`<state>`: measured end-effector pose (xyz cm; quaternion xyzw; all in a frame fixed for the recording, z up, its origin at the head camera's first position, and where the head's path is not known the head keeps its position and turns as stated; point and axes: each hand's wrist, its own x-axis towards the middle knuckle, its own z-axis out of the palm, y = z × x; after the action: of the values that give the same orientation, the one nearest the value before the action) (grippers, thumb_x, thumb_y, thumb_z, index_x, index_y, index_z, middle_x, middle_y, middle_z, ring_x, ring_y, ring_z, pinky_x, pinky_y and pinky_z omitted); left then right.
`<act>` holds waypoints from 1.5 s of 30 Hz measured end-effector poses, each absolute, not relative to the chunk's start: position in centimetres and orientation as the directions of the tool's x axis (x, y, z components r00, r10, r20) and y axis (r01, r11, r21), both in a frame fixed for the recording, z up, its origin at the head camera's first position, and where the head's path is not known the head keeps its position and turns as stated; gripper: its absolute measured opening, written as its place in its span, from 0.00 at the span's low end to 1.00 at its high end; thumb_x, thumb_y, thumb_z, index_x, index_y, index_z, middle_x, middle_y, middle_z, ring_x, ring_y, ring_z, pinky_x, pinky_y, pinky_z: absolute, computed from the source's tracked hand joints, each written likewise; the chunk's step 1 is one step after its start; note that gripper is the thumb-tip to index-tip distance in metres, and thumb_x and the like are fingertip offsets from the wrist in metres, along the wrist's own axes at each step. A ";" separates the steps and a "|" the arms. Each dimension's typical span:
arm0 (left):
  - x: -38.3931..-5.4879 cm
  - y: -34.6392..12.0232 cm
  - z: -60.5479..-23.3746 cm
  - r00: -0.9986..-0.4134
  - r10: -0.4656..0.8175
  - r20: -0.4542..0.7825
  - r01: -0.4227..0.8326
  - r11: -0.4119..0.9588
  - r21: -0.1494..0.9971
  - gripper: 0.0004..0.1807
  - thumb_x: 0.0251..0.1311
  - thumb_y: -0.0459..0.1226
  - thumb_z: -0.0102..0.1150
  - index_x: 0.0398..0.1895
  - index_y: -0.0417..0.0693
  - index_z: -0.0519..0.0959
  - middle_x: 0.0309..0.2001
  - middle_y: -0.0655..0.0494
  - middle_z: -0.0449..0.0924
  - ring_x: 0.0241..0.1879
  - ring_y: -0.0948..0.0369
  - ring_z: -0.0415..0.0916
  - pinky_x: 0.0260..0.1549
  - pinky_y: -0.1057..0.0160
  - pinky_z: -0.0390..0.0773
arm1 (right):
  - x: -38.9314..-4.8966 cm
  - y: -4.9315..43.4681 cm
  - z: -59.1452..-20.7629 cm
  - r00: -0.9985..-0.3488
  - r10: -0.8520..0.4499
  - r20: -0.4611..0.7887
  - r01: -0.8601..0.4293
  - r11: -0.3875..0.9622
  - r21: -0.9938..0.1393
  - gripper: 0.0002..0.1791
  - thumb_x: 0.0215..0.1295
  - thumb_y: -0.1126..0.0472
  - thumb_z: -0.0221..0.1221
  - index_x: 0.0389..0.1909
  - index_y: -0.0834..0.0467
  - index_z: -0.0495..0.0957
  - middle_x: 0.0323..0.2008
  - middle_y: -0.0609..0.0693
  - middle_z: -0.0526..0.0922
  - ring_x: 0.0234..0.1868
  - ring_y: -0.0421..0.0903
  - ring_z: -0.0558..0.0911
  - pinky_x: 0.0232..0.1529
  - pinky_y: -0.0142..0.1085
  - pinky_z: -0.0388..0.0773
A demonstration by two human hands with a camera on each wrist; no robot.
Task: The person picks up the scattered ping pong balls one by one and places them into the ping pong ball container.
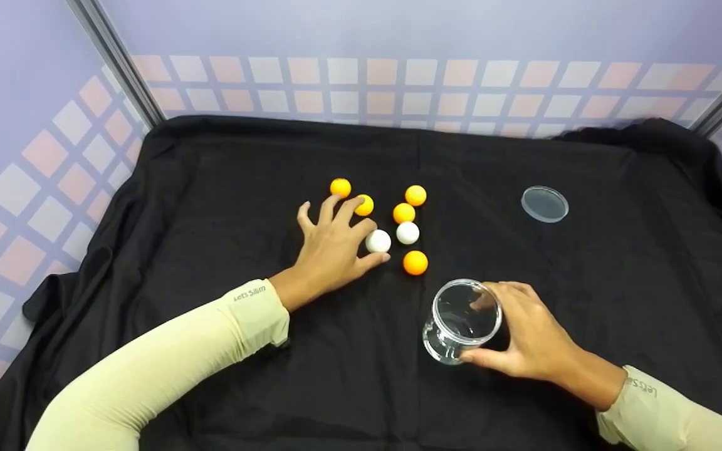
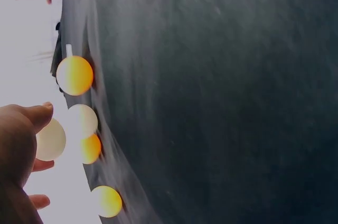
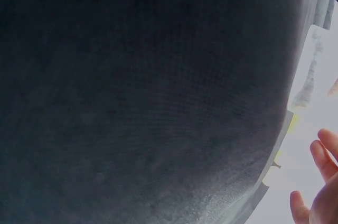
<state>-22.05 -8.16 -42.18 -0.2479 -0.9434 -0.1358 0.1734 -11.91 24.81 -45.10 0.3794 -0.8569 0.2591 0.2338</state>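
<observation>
Lying between the thumb and index finger of the left hand (image 1: 331, 250), a white ball (image 1: 378, 242) was pinched, the other fingers spread above black cloth (image 1: 336, 382). Just beyond them an orange ball (image 1: 340, 186) was seen; another orange ball (image 1: 367, 205) was partly covered. A clear jar (image 1: 452, 332) was grasped round its side by the right hand (image 1: 533, 335), mouth upward. Farther right of the pinched ball, a second white ball (image 1: 407, 233) was neighboured by three orange balls (image 1: 415, 263). A clear disc (image 1: 544, 205) was set well apart.
</observation>
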 end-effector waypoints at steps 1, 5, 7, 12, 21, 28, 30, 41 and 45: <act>-21.9 -8.0 -42.0 -0.814 0.426 0.395 0.520 0.838 0.168 0.23 0.57 0.60 0.68 0.48 0.57 0.85 0.70 0.49 0.70 0.72 0.40 0.59 0.62 0.23 0.49 | -11.9 24.8 -45.1 -0.602 -0.530 0.597 -0.772 0.578 -0.266 0.51 0.40 0.34 0.77 0.59 0.64 0.76 0.42 0.46 0.86 0.44 0.49 0.85 0.61 0.43 0.66; -21.0 -7.3 -41.6 -0.799 0.445 0.405 0.545 0.820 0.173 0.23 0.57 0.60 0.68 0.48 0.57 0.85 0.70 0.50 0.71 0.71 0.42 0.60 0.61 0.24 0.51 | -11.9 24.9 -45.1 -0.604 -0.531 0.594 -0.770 0.580 -0.265 0.51 0.40 0.34 0.77 0.59 0.64 0.76 0.43 0.47 0.86 0.44 0.49 0.84 0.61 0.43 0.65; -20.6 -7.0 -41.3 -0.788 0.454 0.415 0.559 0.811 0.174 0.23 0.57 0.60 0.68 0.48 0.57 0.85 0.70 0.51 0.71 0.71 0.43 0.61 0.61 0.24 0.52 | -11.9 24.9 -45.1 -0.606 -0.531 0.592 -0.769 0.582 -0.265 0.51 0.40 0.34 0.77 0.59 0.64 0.76 0.43 0.47 0.85 0.44 0.49 0.84 0.61 0.43 0.65; -19.2 -6.0 -40.4 -0.759 0.479 0.441 0.600 0.777 0.189 0.24 0.56 0.60 0.69 0.50 0.59 0.84 0.70 0.52 0.71 0.71 0.43 0.61 0.60 0.25 0.53 | -12.0 24.8 -45.2 -0.604 -0.531 0.594 -0.769 0.585 -0.258 0.51 0.40 0.33 0.77 0.58 0.64 0.76 0.44 0.48 0.85 0.45 0.50 0.84 0.61 0.44 0.66; -16.8 -4.6 -38.3 -0.698 0.532 0.479 0.672 0.717 0.183 0.23 0.56 0.63 0.67 0.45 0.60 0.83 0.69 0.55 0.72 0.71 0.45 0.62 0.61 0.26 0.53 | -11.9 24.8 -45.0 -0.599 -0.532 0.598 -0.773 0.580 -0.257 0.51 0.42 0.32 0.76 0.60 0.64 0.75 0.47 0.52 0.85 0.48 0.52 0.84 0.61 0.44 0.67; -14.9 -3.4 -37.2 -0.668 0.560 0.490 0.713 0.669 0.209 0.23 0.58 0.65 0.64 0.46 0.62 0.83 0.70 0.56 0.71 0.72 0.47 0.60 0.61 0.28 0.53 | -11.9 24.9 -45.0 -0.599 -0.537 0.594 -0.774 0.579 -0.257 0.51 0.42 0.32 0.76 0.61 0.64 0.75 0.47 0.53 0.85 0.48 0.51 0.85 0.60 0.44 0.67; -14.4 -3.0 -37.0 -0.663 0.570 0.485 0.722 0.658 0.215 0.23 0.59 0.65 0.63 0.46 0.62 0.83 0.71 0.57 0.71 0.73 0.48 0.60 0.61 0.29 0.54 | -11.9 24.9 -45.0 -0.601 -0.537 0.592 -0.773 0.579 -0.260 0.51 0.43 0.32 0.76 0.61 0.63 0.75 0.47 0.52 0.85 0.47 0.51 0.85 0.60 0.44 0.67; -12.9 -1.2 -37.1 -0.612 0.640 0.464 0.775 0.602 0.193 0.25 0.59 0.67 0.61 0.47 0.63 0.83 0.71 0.55 0.70 0.74 0.46 0.60 0.61 0.28 0.56 | -11.9 25.0 -45.1 -0.602 -0.537 0.590 -0.770 0.586 -0.252 0.51 0.42 0.32 0.76 0.61 0.62 0.75 0.53 0.52 0.84 0.49 0.53 0.85 0.61 0.43 0.67; -12.6 -0.4 -37.3 -0.604 0.653 0.457 0.784 0.590 0.194 0.25 0.58 0.68 0.62 0.46 0.63 0.83 0.71 0.56 0.70 0.73 0.46 0.61 0.61 0.29 0.56 | -11.8 25.0 -45.1 -0.603 -0.539 0.588 -0.770 0.585 -0.253 0.52 0.42 0.32 0.76 0.62 0.62 0.75 0.54 0.53 0.84 0.50 0.53 0.85 0.62 0.42 0.67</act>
<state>-12.57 -0.43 -37.30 -0.4106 -0.8749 -0.1911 0.1712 -11.85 25.00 -45.05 0.3808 -0.8597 0.2495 0.2315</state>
